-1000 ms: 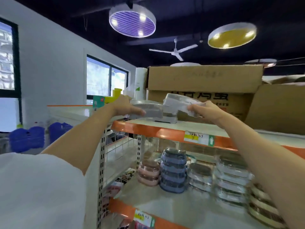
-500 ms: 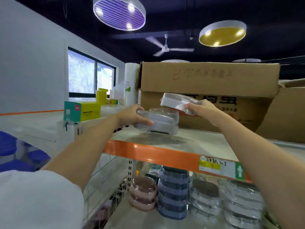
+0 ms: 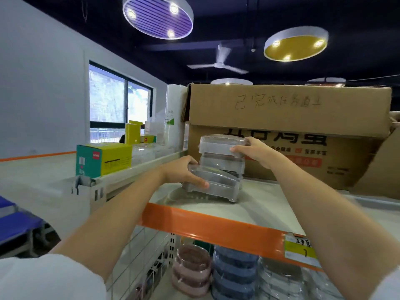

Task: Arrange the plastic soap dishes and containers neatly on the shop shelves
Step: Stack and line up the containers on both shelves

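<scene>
At the centre of the frame, a person's left hand grips a clear soap dish by its left end, fingers curled over the lid, as the dish rests on the top shelf. Just above and right, the right hand pinches a second clear dish by its right end, setting it atop another dish stacked before a cardboard box. Below the orange shelf edge, stacked pink containers and blue containers stand side by side.
</scene>
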### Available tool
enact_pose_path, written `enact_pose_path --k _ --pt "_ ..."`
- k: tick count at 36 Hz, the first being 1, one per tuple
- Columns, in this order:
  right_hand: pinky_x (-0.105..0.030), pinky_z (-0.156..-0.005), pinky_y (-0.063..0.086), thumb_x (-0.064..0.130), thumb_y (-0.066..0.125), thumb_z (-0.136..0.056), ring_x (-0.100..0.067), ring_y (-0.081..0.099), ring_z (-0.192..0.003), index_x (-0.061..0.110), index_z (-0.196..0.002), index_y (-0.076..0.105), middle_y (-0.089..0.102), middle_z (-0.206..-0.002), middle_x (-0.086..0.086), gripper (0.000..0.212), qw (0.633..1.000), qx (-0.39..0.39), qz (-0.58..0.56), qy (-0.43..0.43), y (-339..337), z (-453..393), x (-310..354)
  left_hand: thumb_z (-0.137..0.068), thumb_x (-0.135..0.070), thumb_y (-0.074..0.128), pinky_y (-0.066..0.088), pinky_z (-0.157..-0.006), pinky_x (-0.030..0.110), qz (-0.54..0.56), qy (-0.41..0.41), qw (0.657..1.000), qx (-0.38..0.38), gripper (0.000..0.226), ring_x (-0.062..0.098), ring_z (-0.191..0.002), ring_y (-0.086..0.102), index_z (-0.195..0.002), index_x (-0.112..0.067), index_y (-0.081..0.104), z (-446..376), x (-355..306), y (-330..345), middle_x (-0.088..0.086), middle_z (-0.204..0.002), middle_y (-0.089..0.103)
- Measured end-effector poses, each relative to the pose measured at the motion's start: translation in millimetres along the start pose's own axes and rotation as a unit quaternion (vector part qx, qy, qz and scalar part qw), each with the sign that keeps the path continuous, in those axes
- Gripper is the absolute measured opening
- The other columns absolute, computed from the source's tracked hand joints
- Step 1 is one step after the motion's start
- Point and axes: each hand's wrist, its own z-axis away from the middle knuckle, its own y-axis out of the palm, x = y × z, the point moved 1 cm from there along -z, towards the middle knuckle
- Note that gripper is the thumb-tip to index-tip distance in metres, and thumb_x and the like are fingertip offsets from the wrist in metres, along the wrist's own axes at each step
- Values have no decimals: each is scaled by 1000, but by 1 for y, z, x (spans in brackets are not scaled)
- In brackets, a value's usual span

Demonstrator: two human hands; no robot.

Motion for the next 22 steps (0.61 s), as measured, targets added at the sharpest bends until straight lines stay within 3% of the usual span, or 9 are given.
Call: enact_pose_path --k 5,9,22 --pt "-42 -107 38 40 65 -88 -25 48 -121 11 -136 45 51 -136 -9 59 1000 10 -19 4 3 -5 -4 -68 -45 81 46 -75 20 1 4 1000 -2 87 13 -108 53 -138 -15 41 3 -4 -3 -1 -132 49" --pt "-41 -108 37 39 66 -87 -26 46 -124 12 -142 39 48 -138 -8 66 999 5 -35 4 1 -7 -7 -67 -46 82 49 -86 26 4 2 1000 0 87 15 -110 53 -137 -15 41 0 -4 -2 1 -131 50" --pt "-41 -112 28 43 67 -86 -27 32 -139 10 -150 24 32 -154 -9 84 998 19 -49 -15 -8 -5 -19 -72 -41 79 45 -75 14 22 1 1000 5 87 12 -108 50 -142 -15 35 1 -15 2 -1 -136 44"
